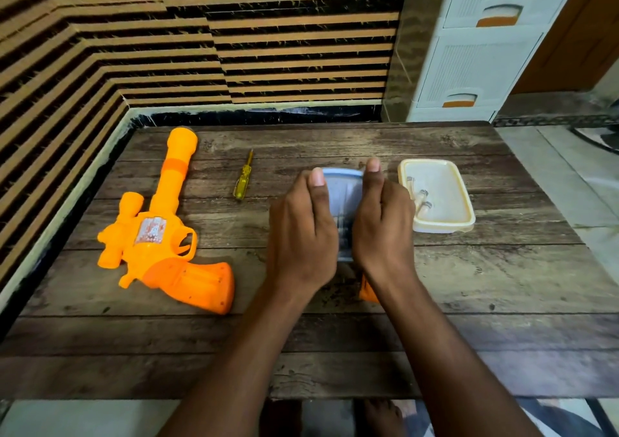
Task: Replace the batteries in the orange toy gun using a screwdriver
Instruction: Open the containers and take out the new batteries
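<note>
The orange toy gun (167,235) lies flat at the table's left, barrel pointing away from me. A yellow-handled screwdriver (243,182) lies just right of the barrel. My left hand (303,232) and my right hand (383,225) press on either side of a blue-lidded clear container (345,198) at the table's middle, thumbs on its lid. A small orange piece (366,291) shows under my right wrist. To the right stands a cream-lidded box (437,195) with batteries (422,200) visible through the lid.
The wooden table (469,286) sits in a corner against striped wall tiles. A white plastic drawer unit (475,51) stands beyond the far right corner. My bare feet (382,416) show below the near edge.
</note>
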The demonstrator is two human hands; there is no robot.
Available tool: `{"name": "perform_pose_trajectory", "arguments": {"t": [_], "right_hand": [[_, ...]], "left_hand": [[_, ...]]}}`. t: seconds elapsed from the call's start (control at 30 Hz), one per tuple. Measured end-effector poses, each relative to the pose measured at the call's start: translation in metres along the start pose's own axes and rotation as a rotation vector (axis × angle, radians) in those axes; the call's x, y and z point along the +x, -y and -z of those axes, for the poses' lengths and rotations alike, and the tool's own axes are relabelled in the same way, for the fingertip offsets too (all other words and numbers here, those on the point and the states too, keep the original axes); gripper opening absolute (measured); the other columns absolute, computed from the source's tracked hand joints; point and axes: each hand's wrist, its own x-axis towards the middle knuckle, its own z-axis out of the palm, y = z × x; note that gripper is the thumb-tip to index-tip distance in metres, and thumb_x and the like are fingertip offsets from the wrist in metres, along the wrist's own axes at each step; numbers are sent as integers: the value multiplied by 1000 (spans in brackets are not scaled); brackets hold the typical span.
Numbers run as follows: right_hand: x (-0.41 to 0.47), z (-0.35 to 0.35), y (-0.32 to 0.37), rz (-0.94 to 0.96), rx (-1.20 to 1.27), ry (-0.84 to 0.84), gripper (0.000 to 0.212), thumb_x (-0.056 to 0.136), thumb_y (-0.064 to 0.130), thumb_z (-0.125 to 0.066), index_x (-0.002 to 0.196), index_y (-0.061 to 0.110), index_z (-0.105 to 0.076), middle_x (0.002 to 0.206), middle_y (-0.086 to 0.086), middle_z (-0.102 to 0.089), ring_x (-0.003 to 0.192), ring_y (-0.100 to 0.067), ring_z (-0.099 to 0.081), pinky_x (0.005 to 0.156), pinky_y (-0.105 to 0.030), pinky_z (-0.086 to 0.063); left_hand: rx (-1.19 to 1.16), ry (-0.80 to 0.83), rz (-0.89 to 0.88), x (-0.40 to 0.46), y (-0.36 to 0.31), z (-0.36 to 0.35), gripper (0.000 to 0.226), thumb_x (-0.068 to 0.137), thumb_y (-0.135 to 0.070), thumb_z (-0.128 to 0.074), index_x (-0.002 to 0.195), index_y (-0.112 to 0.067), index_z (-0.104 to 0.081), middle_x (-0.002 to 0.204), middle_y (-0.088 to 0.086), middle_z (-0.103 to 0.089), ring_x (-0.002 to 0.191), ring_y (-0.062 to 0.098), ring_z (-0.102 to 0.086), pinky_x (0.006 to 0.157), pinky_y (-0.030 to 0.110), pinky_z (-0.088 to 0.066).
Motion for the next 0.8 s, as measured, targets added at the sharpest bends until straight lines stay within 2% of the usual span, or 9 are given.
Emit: {"name": "perform_pose_trajectory", "arguments": {"t": [0.13,0.23,0.3,0.37,0.4,0.5,0.67,0.73,0.8], "right_hand": [[6,1,4,-41,-49,31,56,113,44,-31,60,27,-36,58,7,-42,53,-5,-42,48,-19,-27],[5,2,-2,-65,28,95,56,111,46,-42,59,27,-39,49,10,-46,48,-4,-44,49,-22,-26],[2,5,-11,-61,62,178,41,104,43,-59,67,25,-57,54,16,-59,52,0,-55,54,-23,-42],[-1,8,-17,-109,80,220,4,90,36,-70,91,32,-70,73,12,-73,70,-4,-71,67,-35,-61],[-1,8,-20,-124,63,205,9,88,31,-73,96,34,-70,79,11,-76,76,-8,-74,72,-40,-64],[4,6,-23,-134,-8,94,13,92,29,-75,104,25,-73,86,10,-77,88,-13,-75,80,-39,-63],[21,-3,-26,-217,-107,22,23,97,33,-71,110,15,-75,93,-1,-80,102,-25,-72,79,-32,-58],[26,-5,-26,-231,-112,37,23,101,31,-66,108,11,-76,92,-6,-79,99,-27,-71,71,-29,-54],[29,-2,-25,-209,-154,60,28,106,26,-57,88,9,-71,80,-14,-73,80,-28,-65,52,-27,-37]], "left_hand": [[32,-21,25,2,-1,-5,39,110,-32,-28,77,-22,-44,59,-10,-43,54,4,-49,47,16,-27],[82,-48,91,4,4,-7,43,110,-36,-27,80,-17,-51,63,-8,-49,56,7,-52,48,19,-31],[78,-84,185,6,10,-9,46,112,-37,-27,87,-10,-56,70,-3,-53,66,21,-57,55,33,-37],[38,-105,286,10,16,-11,40,112,-34,-32,99,-6,-58,82,2,-58,79,27,-59,59,31,-35],[6,-91,334,12,19,-11,35,111,-33,-36,108,-5,-58,90,3,-60,85,27,-60,62,27,-37],[-166,25,475,14,23,-11,30,107,-33,-51,133,-17,-48,100,-10,-60,90,7,-62,70,25,-46],[-269,152,421,10,40,-22,28,93,-19,-72,116,-29,-59,117,-8,-67,108,6,-66,90,33,-56],[-243,187,369,8,43,-27,29,91,-17,-72,117,-29,-65,118,-8,-70,109,9,-69,94,35,-58],[-227,201,326,6,44,-33,38,91,-8,-73,125,-21,-67,121,-1,-72,108,9,-70,94,27,-58]]}}
